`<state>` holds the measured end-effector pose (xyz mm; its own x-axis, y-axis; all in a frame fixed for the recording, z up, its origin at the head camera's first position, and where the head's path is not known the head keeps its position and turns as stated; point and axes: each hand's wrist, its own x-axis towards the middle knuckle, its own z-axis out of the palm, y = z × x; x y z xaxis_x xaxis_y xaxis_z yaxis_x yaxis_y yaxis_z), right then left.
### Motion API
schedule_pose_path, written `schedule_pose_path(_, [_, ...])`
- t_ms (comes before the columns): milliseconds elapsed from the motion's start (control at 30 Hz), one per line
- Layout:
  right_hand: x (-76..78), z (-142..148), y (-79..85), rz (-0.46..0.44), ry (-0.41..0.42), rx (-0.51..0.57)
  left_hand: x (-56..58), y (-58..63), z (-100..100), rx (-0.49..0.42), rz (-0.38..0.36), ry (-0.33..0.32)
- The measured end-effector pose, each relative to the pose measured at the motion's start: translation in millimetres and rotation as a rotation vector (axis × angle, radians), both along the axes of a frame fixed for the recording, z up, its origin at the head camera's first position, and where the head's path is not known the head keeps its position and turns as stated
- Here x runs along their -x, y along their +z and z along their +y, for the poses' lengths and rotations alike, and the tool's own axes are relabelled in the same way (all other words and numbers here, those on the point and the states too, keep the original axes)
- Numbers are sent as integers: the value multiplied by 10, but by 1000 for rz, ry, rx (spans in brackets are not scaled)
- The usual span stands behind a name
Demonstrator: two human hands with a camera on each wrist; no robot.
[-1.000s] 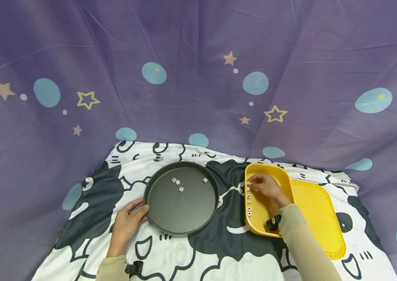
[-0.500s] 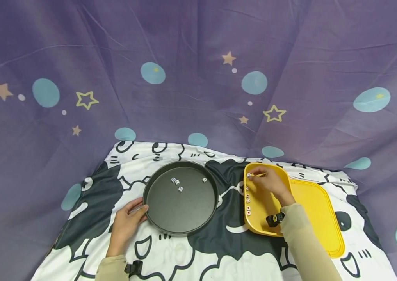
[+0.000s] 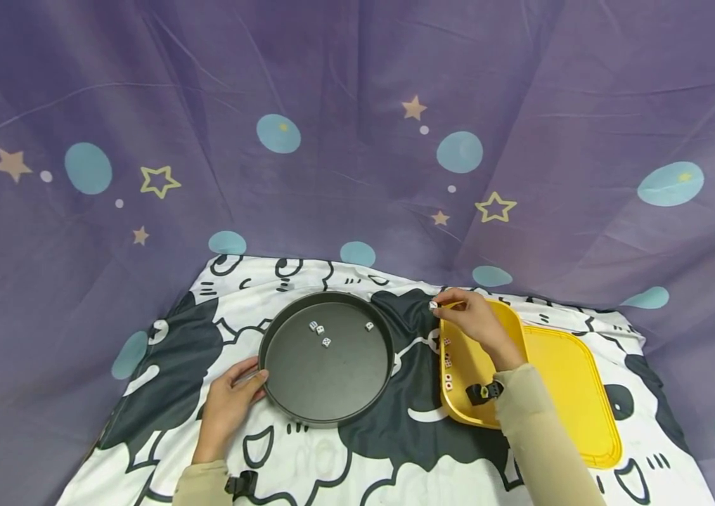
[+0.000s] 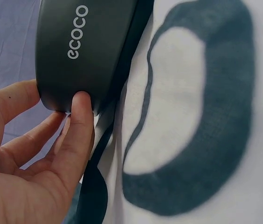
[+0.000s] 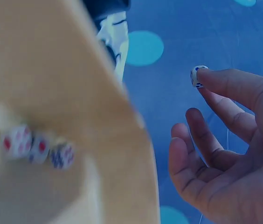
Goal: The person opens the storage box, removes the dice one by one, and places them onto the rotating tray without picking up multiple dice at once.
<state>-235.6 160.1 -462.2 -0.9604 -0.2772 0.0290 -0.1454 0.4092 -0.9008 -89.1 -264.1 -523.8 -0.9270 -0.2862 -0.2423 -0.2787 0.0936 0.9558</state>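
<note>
In the head view my right hand (image 3: 474, 323) pinches a white die (image 3: 433, 305) between thumb and fingertips, over the far left rim of a yellow box (image 3: 480, 414). The right wrist view shows that die (image 5: 198, 76) with dark pips, the other fingers loosely bent below it. Dice (image 5: 17, 141) with red and dark pips sit along the box's inner left side. My left hand (image 3: 230, 404) touches the left side of a round black pan (image 3: 328, 386). Its thumb and fingertips lie against the outer wall, marked "ecoco" (image 4: 78, 32). Several dice (image 3: 326, 342) rest inside the pan.
A flat yellow lid (image 3: 575, 400) lies right of the box, against its side. A black and white patterned cloth (image 3: 389, 485) covers the surface. Behind it hangs a purple curtain (image 3: 357, 176) with stars and blue ovals.
My right hand has lifted a die from the box's left side and carried it up and left over the rim. The left hand and the pan have stayed put.
</note>
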Motion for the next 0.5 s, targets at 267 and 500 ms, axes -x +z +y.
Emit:
schedule_pose_path(267, [40, -413, 114, 7, 76, 78, 3, -1, 1, -13, -1, 5])
schedule_pose_path(500, [62, -823, 155, 57, 114, 87, -9, 7, 4, -23, 0, 3])
